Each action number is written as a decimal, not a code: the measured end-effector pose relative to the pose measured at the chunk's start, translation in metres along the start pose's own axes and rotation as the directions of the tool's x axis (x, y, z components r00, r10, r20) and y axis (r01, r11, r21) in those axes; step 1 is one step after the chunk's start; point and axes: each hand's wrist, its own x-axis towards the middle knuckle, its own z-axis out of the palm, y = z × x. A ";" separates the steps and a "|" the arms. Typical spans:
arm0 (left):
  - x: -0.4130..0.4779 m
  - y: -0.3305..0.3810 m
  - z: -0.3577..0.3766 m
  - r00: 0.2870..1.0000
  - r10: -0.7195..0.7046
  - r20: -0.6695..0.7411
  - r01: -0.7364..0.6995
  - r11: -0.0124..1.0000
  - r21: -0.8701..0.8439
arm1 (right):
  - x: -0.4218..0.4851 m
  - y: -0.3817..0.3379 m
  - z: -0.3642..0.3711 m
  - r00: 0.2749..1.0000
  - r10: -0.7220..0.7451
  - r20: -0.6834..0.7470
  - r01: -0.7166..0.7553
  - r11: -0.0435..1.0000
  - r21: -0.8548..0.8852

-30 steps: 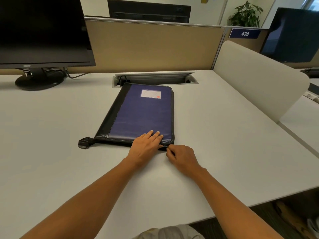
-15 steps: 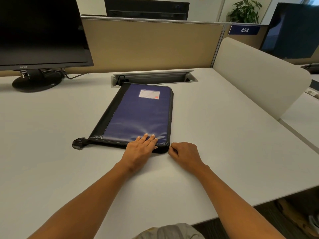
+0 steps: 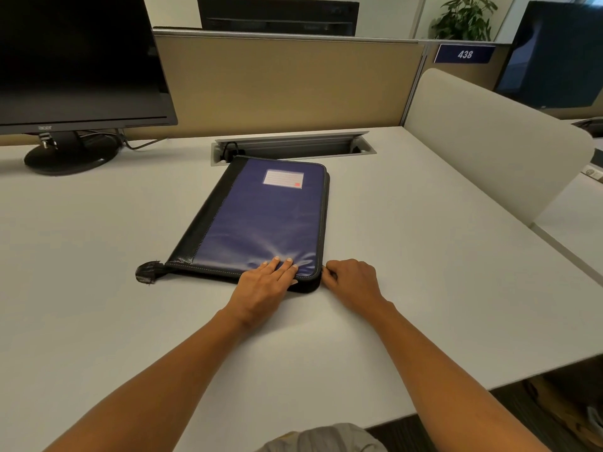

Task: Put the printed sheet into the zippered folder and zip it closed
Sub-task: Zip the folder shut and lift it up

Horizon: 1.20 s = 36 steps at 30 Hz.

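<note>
A person's two bare forearms reach forward over a pale grey desk toward a zippered folder, blue with a black spine and black zip edging, which lies flat and closed-looking just ahead of both hands. The left hand lies palm down on the folder's near corner, its fingers straight and together, pressing the shiny cover so that it wrinkles beneath them. Immediately to that hand's right, touching the same corner from the side, the right hand is curled narrow, its thumb and fingertips pinched against the black zip edge; what exactly sits between them is too small to tell. The rest of the folder stretches away from the hands, angled slightly leftward, with a white lined label near its far end. Well to the left of the left hand, a small black tab sticks out from the folder's near spine corner and rests on the desk. Beyond the folder's far end is an open cable trough set into the desk, then a tan partition. Far ahead and left of the hands stands a dark monitor on a round base.
</note>
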 end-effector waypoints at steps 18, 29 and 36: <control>0.000 0.005 -0.010 0.989 -0.094 0.117 0.103 0.992 -0.072 | 0.019 0.000 -0.005 0.991 0.132 0.039 -0.131 0.991 -0.019; 0.025 0.025 -0.033 0.907 -0.241 0.346 0.288 0.954 -0.088 | 0.012 -0.001 0.003 0.987 0.101 -0.125 -0.094 0.994 0.062; 0.036 0.033 -0.036 0.755 -0.294 0.586 0.432 0.895 -0.108 | 0.010 -0.003 0.001 0.973 0.210 -0.096 -0.155 0.902 0.403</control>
